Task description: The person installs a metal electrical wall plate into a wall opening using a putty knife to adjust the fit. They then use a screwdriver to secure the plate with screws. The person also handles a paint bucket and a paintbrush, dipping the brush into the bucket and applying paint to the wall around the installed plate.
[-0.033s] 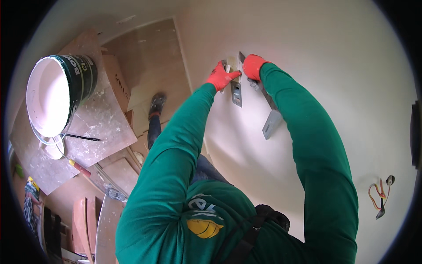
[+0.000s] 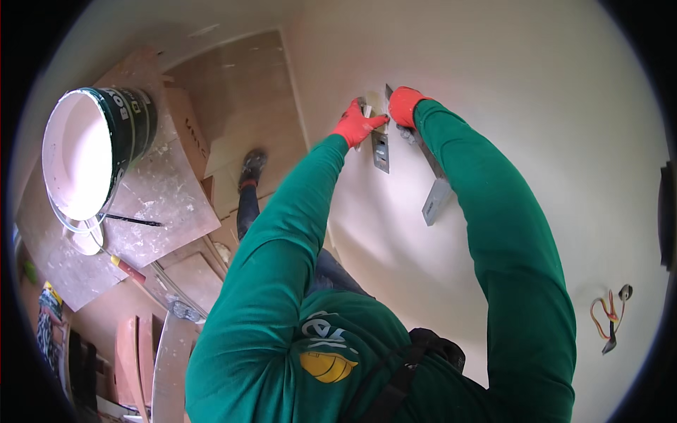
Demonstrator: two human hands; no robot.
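Both of my hands wear red gloves and are close together in front of a pale, smooth wall [image 2: 522, 120]. My left hand [image 2: 358, 125] is closed around a flat metal plastering blade [image 2: 381, 153], its slotted lower end showing below the thumb. Pale putty-like material [image 2: 377, 104] appears at its upper part. In my right hand [image 2: 407, 107] is a long plastering trowel [image 2: 437, 202]; its grey metal runs down beside my sleeve to a broad, light-grey end. Fingers and forearm hide part of the trowel, and I cannot tell whether the two tools touch.
At left, a green-and-white bucket [image 2: 134, 116] stands on a splattered board [image 2: 162, 190], beside a black stick [image 2: 132, 221] and a red-handled tool [image 2: 128, 269]. A cardboard box [image 2: 187, 130] is behind. Loose wires [image 2: 608, 321] protrude from the wall at lower right.
My hands and both tools have shifted very slightly; the trowel's broad end sits a little lower. Both grips look the same.
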